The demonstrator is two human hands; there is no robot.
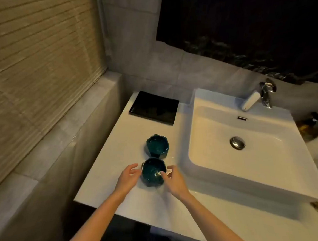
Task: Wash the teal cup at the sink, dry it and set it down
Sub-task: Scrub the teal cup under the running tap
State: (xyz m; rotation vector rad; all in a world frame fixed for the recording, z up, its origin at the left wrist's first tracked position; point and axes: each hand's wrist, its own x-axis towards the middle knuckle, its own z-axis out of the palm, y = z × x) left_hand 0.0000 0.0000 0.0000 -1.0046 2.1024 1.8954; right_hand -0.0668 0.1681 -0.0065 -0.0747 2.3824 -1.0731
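Only 1 view here: a wide-angle head cam, looking forward and down from close up. The white counter (111,165) runs up the middle of the frame, the sink (243,178) fills the right, and the window blind (38,58) takes the upper left.

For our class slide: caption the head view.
Right hand pinches the near teal cup, left hand alongside, beside the sink.

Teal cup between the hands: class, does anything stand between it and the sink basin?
Nothing visible does. Only bare counter lies between the nearer teal cup and the sink, whose raised wall it must clear. The second teal cup sits behind it.
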